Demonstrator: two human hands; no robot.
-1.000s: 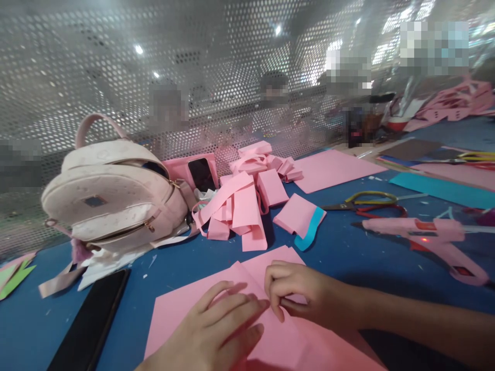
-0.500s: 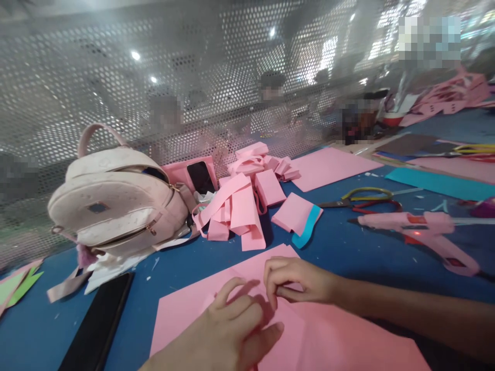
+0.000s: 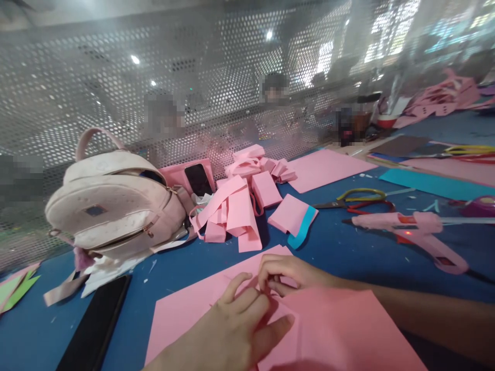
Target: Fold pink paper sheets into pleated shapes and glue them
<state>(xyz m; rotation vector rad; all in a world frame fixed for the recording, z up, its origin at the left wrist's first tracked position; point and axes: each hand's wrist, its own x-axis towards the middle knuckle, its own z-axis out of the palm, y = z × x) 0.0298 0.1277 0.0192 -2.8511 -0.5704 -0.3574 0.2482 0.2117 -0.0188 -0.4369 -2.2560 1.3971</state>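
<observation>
A large pink paper sheet (image 3: 185, 314) lies on the blue table at the near edge, with its right part (image 3: 348, 330) folded up and over toward the middle. My left hand (image 3: 232, 335) rests on the sheet with fingers curled, pinching the paper near the fold. My right hand (image 3: 290, 273) comes in from the right, fingers bent and pinching the same fold just beyond the left hand's fingertips. Its forearm lies behind the raised flap.
A pink backpack (image 3: 112, 206) stands at the left, a dark phone (image 3: 95, 324) lies in front of it. A pile of folded pink paper pieces (image 3: 240, 206) sits mid-table. Scissors (image 3: 359, 198) and a pink glue gun (image 3: 410, 229) lie at the right. A perforated metal screen (image 3: 154, 77) backs the table.
The right part of the pink sheet has been lifted and folded over toward the middle. Both hands have closed in on the fold, the left fingers curling from flat to a pinch.
</observation>
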